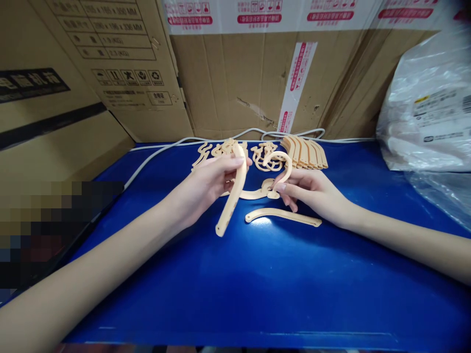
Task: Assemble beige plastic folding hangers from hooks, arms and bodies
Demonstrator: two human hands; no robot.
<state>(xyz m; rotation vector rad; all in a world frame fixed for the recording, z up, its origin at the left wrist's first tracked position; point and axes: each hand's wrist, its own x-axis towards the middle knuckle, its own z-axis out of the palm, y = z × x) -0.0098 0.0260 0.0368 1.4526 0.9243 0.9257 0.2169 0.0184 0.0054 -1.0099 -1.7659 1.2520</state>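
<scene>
Between the thumb and fingers of my left hand (206, 189) is a beige, slightly bent hanger arm (233, 201), tilted with its holed end down toward me. My right hand (312, 193) pinches a beige hanger hook (289, 169) near its rounded base, the curve pointing up. Just behind the two hands, another beige arm-like piece (253, 194) runs sideways, partly covered; whether it joins the hook's base I cannot tell. A loose hanger arm (283, 214) lies on the blue table (257, 284), in front of my right fingers.
Along the back lie a row of stacked hanger arms (305, 152), a heap of hooks (263, 156) and smaller curvy pieces (203, 153). A white cable (158, 153) runs behind them. Cardboard boxes (228, 83) wall the back and left; a clear plastic bag (427, 108) stands right.
</scene>
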